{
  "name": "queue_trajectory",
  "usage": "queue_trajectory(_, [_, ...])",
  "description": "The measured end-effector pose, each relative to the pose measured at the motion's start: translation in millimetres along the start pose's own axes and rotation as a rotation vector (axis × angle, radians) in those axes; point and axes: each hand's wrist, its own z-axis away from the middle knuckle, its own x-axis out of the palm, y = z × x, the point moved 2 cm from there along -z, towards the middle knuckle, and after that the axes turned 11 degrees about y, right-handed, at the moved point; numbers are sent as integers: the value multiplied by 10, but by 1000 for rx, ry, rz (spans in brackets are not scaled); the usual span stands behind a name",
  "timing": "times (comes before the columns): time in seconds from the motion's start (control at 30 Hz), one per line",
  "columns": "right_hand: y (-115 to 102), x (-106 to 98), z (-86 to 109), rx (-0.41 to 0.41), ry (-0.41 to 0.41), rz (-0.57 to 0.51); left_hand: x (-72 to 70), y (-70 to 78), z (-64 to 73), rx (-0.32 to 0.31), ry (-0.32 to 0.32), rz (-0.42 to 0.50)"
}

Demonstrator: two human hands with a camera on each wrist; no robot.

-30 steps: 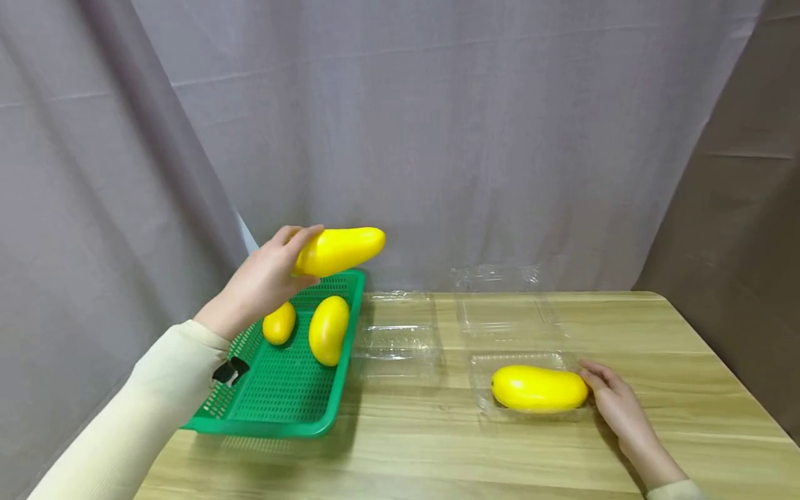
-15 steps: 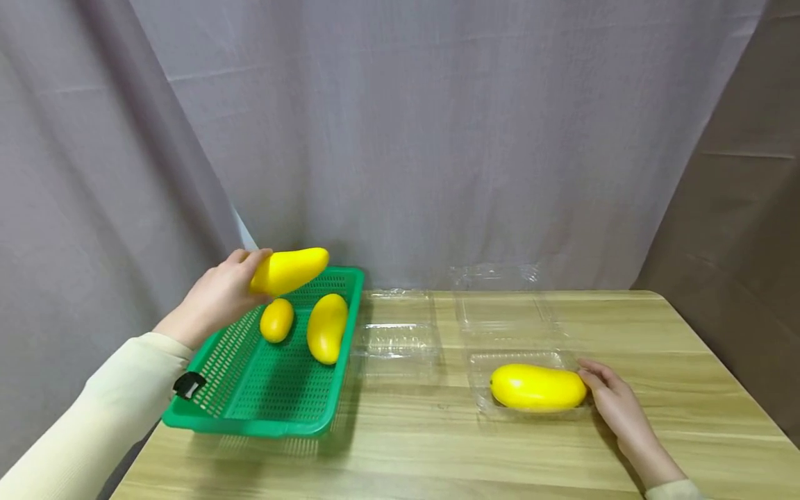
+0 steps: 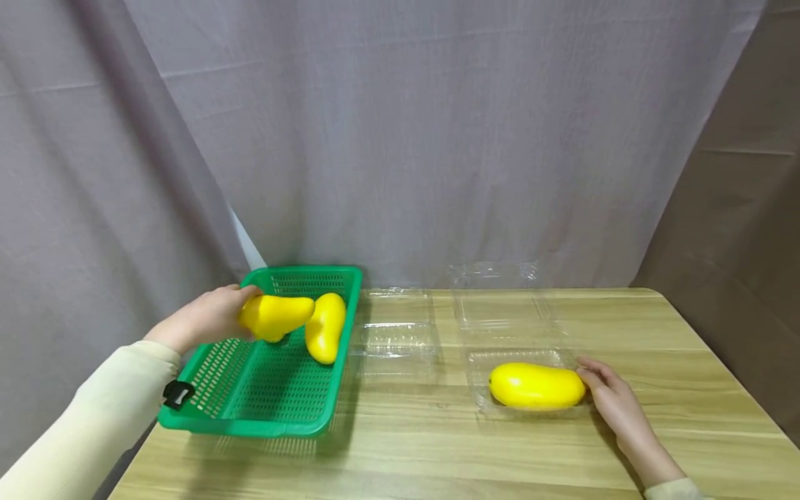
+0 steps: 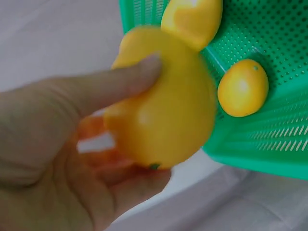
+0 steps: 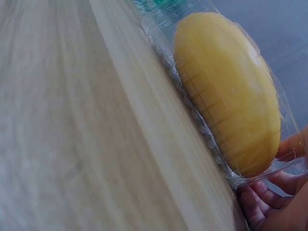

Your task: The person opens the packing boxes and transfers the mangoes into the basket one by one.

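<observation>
Low over the back left of the green basket [image 3: 269, 429], my left hand [image 3: 209, 316] grips a big yellow mango [image 3: 279, 314], thumb on one side and fingers round its stem end. Another mango [image 3: 326, 328] lies along the basket's right wall. A smaller yellow fruit [image 4: 243, 88] is also in the basket; in the head view the held mango mostly covers it. My right hand [image 3: 615, 406] pinches the right end of a clear plastic clamshell box [image 3: 478, 382], thumb above the rim and fingers below. One long yellow mango [image 3: 537, 386] lies in its base, and its lid stands open behind.
A second clear plastic box [image 3: 400, 340] with its lid open stands between the basket and the held box. The wooden table [image 3: 437, 451] ends at a grey curtain [image 3: 400, 139] behind, with more cloth on both sides.
My left hand has carried the mango left and down, from above the basket's back edge to low over its inside. The right hand and its box have stayed in place.
</observation>
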Motion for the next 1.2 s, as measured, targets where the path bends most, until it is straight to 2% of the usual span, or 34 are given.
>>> queue_trajectory(0.1, [-2, -1, -1, 2, -5, -2, 40, -46, 31, 13, -124, 24])
queue_trajectory(0.2, [1, -1, 2, 2, -7, -5, 109, -86, 70, -14, -235, 53])
queue_trajectory(0.37, [-3, 2, 4, 2, -8, -11, 197, -137, 122, -76, -341, 89])
queue_trajectory(0.47, [-1, 3, 3, -1, -8, -12, 243, -161, 146, -87, -398, 86])
queue_trajectory(0.6, [8, 6, 10, -4, -6, -12, 314, -172, 191, -95, -458, 82])
queue_trajectory(0.93, [15, 13, 25, -15, 4, -17, 415, -290, 200, -129, -543, 110])
queue_trajectory(1.2, [8, 11, 22, -6, 8, -20, 530, -398, 203, -179, -639, 208])
